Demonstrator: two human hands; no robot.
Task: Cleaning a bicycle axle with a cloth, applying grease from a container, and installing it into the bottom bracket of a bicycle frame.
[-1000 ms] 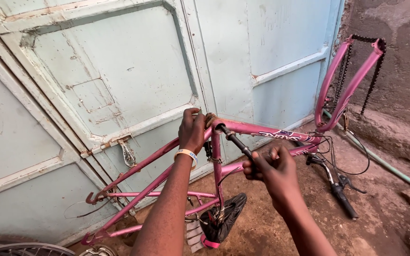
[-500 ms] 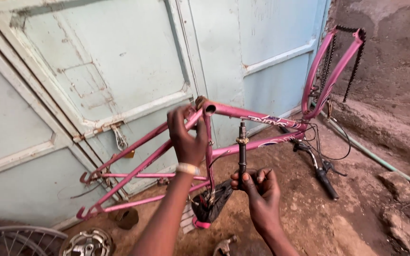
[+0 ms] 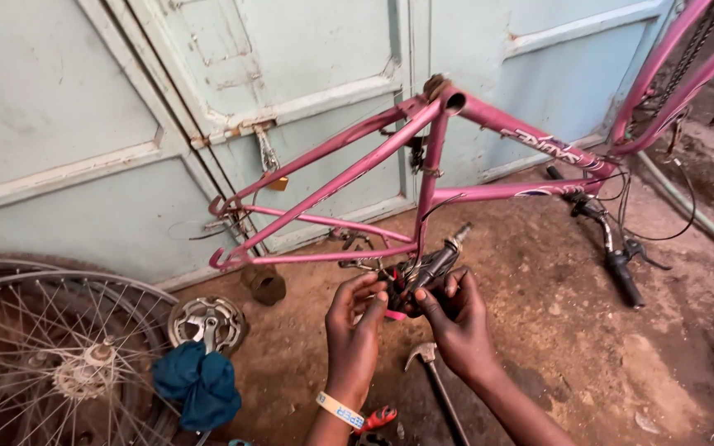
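Pink bicycle frame (image 3: pixel 423 157) stands upside down against pale blue metal doors (image 3: pixel 84 107), its fork end cut off at top right. One spoked wheel (image 3: pixel 51 355) lies half out of view on the dirt floor (image 3: pixel 572 347). Left hand (image 3: pixel 355 330) and right hand (image 3: pixel 454 324) both grip the black pedal crank (image 3: pixel 431 268) at the frame's lowest point, its details hard to make out.

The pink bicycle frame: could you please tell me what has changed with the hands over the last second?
The left hand let go of the upside-down pink metal bicycle frame and dropped beside the right hand; both now grip the dark axle at its lower end. The frame remains against the pale blue door.
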